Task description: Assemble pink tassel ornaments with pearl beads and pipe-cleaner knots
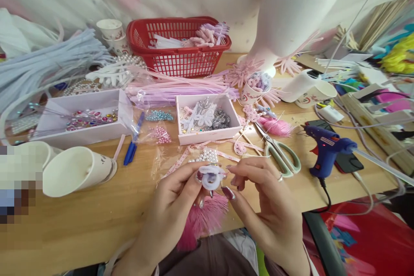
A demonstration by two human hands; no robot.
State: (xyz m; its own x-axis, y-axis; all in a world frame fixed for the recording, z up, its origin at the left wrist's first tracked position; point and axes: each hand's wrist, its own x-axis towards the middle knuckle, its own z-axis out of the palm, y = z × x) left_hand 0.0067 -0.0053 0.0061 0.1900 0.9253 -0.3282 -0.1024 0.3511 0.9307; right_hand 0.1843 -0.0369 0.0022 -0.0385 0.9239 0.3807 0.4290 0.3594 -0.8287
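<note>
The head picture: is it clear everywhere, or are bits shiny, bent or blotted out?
Head view: soft, mostly even light, with a glint on the thumbnail of the right hand; head view, left edge: a pixelated patch hides whatever lies beside the front paper cup; head view, outer parts: things look stretched, as through a wide lens, while the scissors look fairly sharp.

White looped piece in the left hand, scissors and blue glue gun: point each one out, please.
White looped piece (pixel 210 184), head view: lower curve of its front loop.
Scissors (pixel 272 141), head view: near the pivot.
Blue glue gun (pixel 330 145), head view: its body.
</note>
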